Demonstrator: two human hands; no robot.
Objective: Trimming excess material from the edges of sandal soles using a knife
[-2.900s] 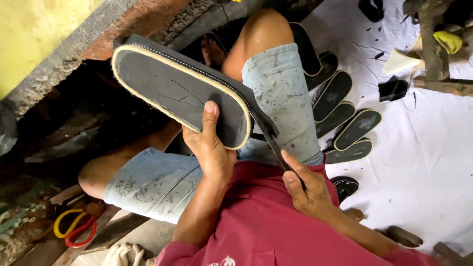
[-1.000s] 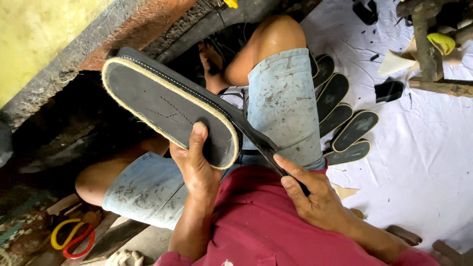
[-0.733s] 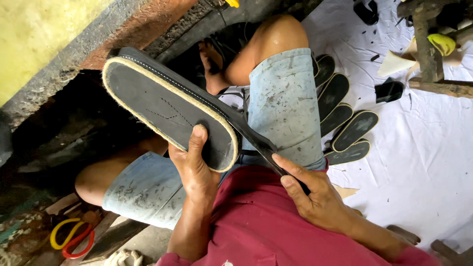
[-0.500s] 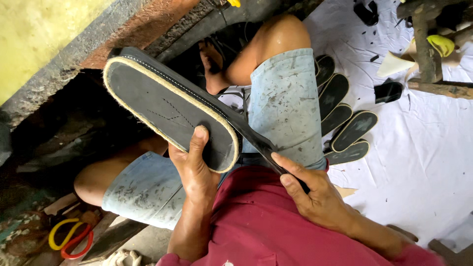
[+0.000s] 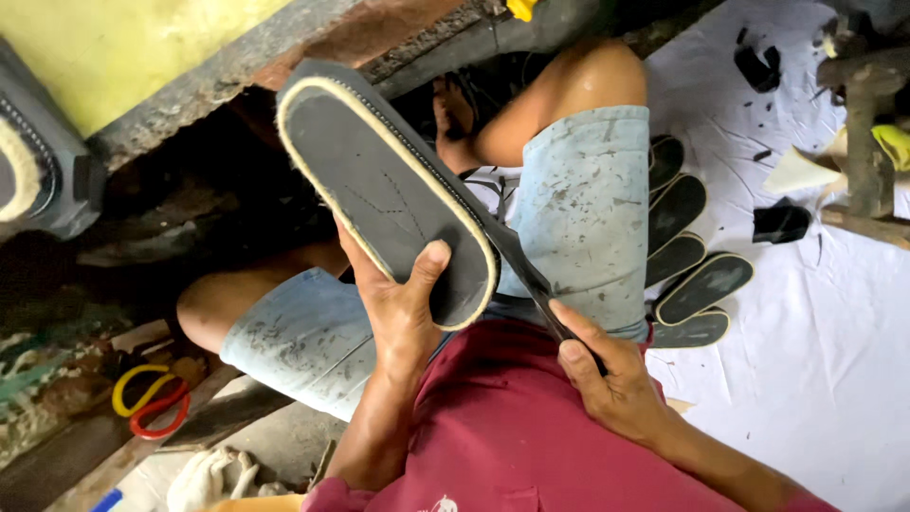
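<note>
- While I sit with knees bent, my left hand (image 5: 403,308) clasps the heel end of a dark sandal sole (image 5: 384,194), thumb pressed on its flat face, fingers wrapped behind.
- Sole is raised above my lap, tilted, toe end pointing up toward the wall; a pale rim runs round its edge.
- My right hand (image 5: 611,384) is closed around the handle of a dark knife (image 5: 517,270), forefinger laid along it.
- Blade lies against the sole's right edge, near the heel.
- Beside my right knee, a fanned stack of finished soles (image 5: 697,275) rests on the white sheet (image 5: 834,360).
- Dark offcuts (image 5: 782,223) lie scattered on that sheet, well apart from my hands.
- Scissors with yellow and red handles (image 5: 152,408) lie on the floor at my left, near my thigh.
</note>
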